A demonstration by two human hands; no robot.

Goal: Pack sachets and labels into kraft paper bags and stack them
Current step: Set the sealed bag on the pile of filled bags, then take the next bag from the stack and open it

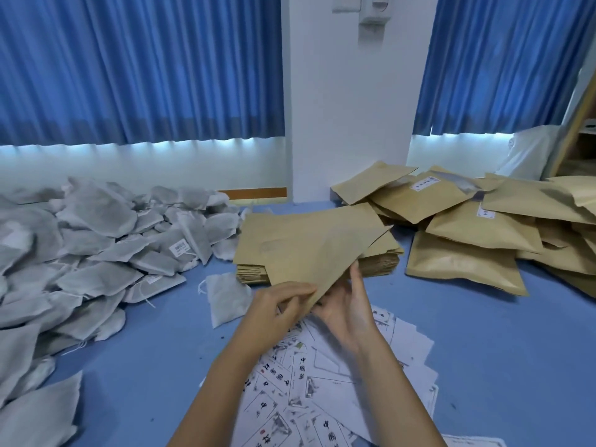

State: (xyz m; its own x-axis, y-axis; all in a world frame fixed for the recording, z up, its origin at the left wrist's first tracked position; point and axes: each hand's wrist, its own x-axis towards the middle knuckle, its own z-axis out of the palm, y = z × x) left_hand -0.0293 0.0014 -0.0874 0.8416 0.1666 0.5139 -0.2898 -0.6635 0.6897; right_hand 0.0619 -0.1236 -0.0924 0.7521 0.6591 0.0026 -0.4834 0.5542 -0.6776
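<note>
Both my hands hold one flat kraft paper bag (317,253) tilted above the blue surface. My left hand (280,304) pinches its near corner from the left. My right hand (346,304) grips the same end from the right, thumb up along the bag's edge. Just behind it lies a stack of empty kraft bags (377,259). A single grey sachet (225,298) lies left of my hands, and a big heap of grey sachets (96,246) fills the left side. Printed white labels (306,382) are scattered under my forearms.
Filled kraft bags (477,240) lie piled loosely at the right. Blue curtains (138,66) and a white pillar (351,101) stand behind. A white plastic bag (532,153) and a wooden shelf edge (577,124) are at the far right.
</note>
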